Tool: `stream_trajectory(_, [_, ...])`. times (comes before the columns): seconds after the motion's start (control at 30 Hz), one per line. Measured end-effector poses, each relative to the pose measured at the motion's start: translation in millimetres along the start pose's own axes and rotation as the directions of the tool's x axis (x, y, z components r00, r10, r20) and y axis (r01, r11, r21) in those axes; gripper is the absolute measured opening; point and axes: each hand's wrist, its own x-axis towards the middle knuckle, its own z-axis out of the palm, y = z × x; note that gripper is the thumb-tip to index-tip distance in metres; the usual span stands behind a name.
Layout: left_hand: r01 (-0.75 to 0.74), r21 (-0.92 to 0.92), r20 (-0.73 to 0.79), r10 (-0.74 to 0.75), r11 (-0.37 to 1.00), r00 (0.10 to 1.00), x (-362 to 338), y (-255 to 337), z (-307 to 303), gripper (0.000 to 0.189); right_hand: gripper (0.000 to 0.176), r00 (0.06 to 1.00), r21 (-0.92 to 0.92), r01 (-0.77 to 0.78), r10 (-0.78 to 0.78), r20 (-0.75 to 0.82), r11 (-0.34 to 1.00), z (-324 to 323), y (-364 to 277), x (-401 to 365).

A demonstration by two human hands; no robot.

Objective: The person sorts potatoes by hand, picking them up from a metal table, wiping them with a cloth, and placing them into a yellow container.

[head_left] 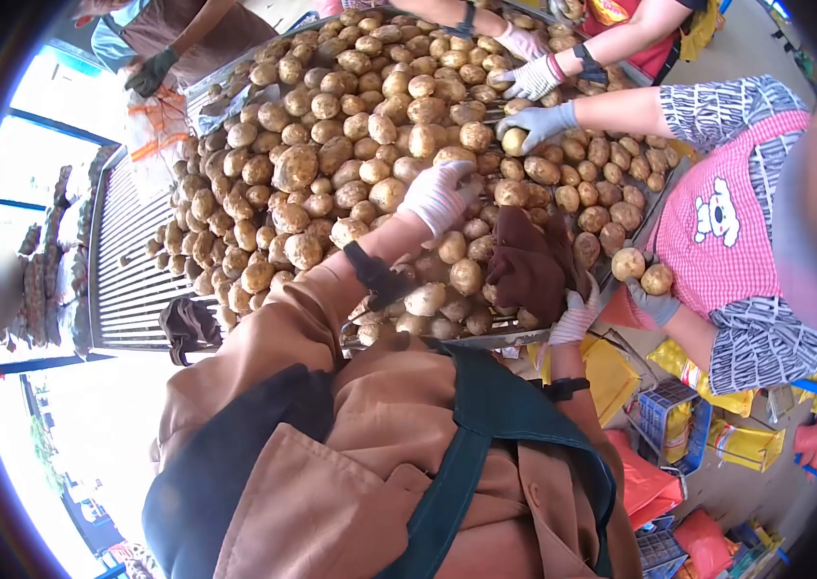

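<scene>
My left hand [437, 198], in a white striped glove, reaches over the heap of potatoes [297, 169]. Its fingers are bent inward, and what they hold, if anything, is hidden. Low on the right of the heap, my right hand [575, 314], also gloved, has its fingers closed at the edge of a dark brown cloth [527, 265]. This cloth lies bunched over potatoes near the front edge.
At the right, a person in a pink checked apron [741, 217] holds potatoes in gloved hands. Other people's gloved hands work along the far side. A slatted metal surface [128, 261] is at left. Blue crates [669, 425] and yellow bags [606, 376] stand lower right.
</scene>
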Motion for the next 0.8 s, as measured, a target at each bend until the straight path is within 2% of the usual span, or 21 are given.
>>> stream_trajectory(0.03, [-0.010,0.064,-0.019,0.011,0.998,1.000,10.1,-14.9,-9.5,0.036,0.052,1.000,-0.015,0.009,-0.009,-0.002,1.000,0.4,0.3,0.0])
stream_trajectory(0.07, [0.024,0.230,-0.038,-0.016,0.973,0.999,17.6,-25.5,-17.3,0.036,0.052,1.000,-0.004,-0.006,0.006,-0.030,1.000,6.2,-6.2,-3.8])
stream_trajectory(0.1, [0.042,0.267,-0.014,-0.039,0.963,0.999,23.9,-34.3,-23.1,0.042,0.053,0.999,0.003,-0.017,0.017,-0.041,1.000,8.6,-8.1,-4.4])
stream_trajectory(0.17, [-0.151,0.417,0.009,0.162,0.896,0.987,38.9,-58.4,-20.9,0.052,0.053,0.997,0.018,-0.036,0.037,-0.068,0.999,12.8,-12.0,-6.9])
stream_trajectory(0.27, [-0.135,0.602,0.224,-0.005,0.787,0.974,55.2,-43.5,-10.6,0.064,0.055,0.997,-0.043,0.029,-0.032,-0.065,0.999,21.1,-20.8,-14.6])
stream_trajectory(0.37, [-0.142,0.693,0.313,-0.119,0.706,0.942,77.9,-42.0,1.8,0.072,0.056,0.996,-0.056,0.009,-0.013,-0.087,0.998,9.1,-4.8,-6.7])
stream_trajectory(0.4, [-0.157,0.660,0.315,-0.082,0.735,0.945,83.8,-52.9,7.5,0.070,0.056,0.996,-0.058,0.033,-0.037,-0.077,0.998,5.0,1.1,-4.2])
stream_trajectory(0.5, [0.044,0.313,0.209,-0.114,0.949,0.971,83.3,-57.8,-3.9,0.066,0.057,0.994,-0.053,0.076,-0.079,-0.074,0.996,1.0,6.5,-0.7])
stream_trajectory(0.53, [0.183,-0.056,0.286,-0.160,0.982,0.945,81.3,-60.0,-5.3,0.064,0.057,0.993,-0.047,0.069,-0.073,-0.094,0.997,2.6,5.4,-2.9])
stream_trajectory(0.57, [0.324,-0.400,0.374,-0.171,0.857,0.912,75.4,-63.6,-6.4,0.061,0.057,0.992,-0.039,0.058,-0.062,-0.114,0.998,4.9,4.4,-6.5])
stream_trajectory(0.6, [0.444,-0.668,0.454,-0.146,0.597,0.879,68.3,-68.3,-8.5,0.059,0.055,0.994,-0.097,0.010,-0.020,-0.110,0.995,4.3,2.2,-8.5])
stream_trajectory(0.63, [0.519,-0.820,0.514,-0.089,0.242,0.853,59.9,-70.4,-12.0,0.057,0.053,0.994,-0.155,-0.038,0.022,-0.106,0.987,0.7,-1.7,-9.0])
stream_trajectory(0.67, [0.516,-0.855,0.514,-0.045,0.051,0.856,47.4,-64.4,-16.3,0.057,0.052,0.993,-0.215,-0.084,0.062,-0.105,0.973,-0.2,-6.3,-8.4])
stream_trajectory(0.7, [0.502,-0.852,0.507,0.003,-0.147,0.862,36.0,-55.9,-18.0,0.056,0.050,0.995,-0.267,-0.065,0.041,-0.093,0.962,0.4,-10.9,-6.0])
stream_trajectory(0.77, [0.457,-0.883,0.461,-0.015,-0.110,0.887,19.9,-50.6,-12.5,0.056,0.047,0.997,-0.374,-0.026,-0.003,-0.075,0.927,2.9,-26.8,-4.5])
stream_trajectory(0.8, [0.496,-0.839,0.501,0.037,-0.224,0.865,10.1,-47.5,-15.4,0.057,0.037,0.993,-0.393,0.109,-0.118,0.001,0.913,7.5,-36.3,0.6])
